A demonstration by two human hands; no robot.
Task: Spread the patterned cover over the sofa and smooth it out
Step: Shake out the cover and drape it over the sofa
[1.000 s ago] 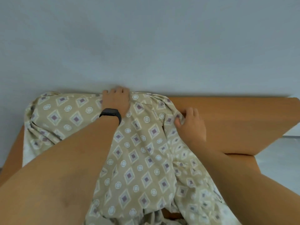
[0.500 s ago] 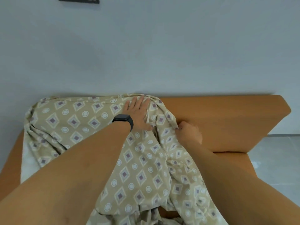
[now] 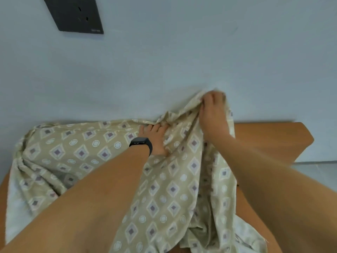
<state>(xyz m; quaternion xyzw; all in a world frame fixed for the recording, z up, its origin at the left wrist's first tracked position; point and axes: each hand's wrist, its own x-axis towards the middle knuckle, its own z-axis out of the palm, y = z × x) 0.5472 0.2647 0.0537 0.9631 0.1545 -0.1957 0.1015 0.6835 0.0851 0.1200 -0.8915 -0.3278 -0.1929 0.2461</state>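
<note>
Against a pale wall, your orange sofa (image 3: 269,141) is half draped. Your right hand (image 3: 212,114) pinches a bunch of the patterned cover (image 3: 164,189) lifted above the backrest; your left hand (image 3: 155,139) presses flat, fingers together, pinning it. Pull too hard and the pinned left portion could drag loose.

The beige diamond-patterned cloth cover (image 3: 164,189) is thin woven fabric, matt, w/ soft creases. The orange-brown sofa (image 3: 273,137) has smooth matt upholstery. The black wristband (image 3: 142,143) looks like matt plastic or rubber. The pale grey wall (image 3: 164,61) is smooth, matt.
</note>
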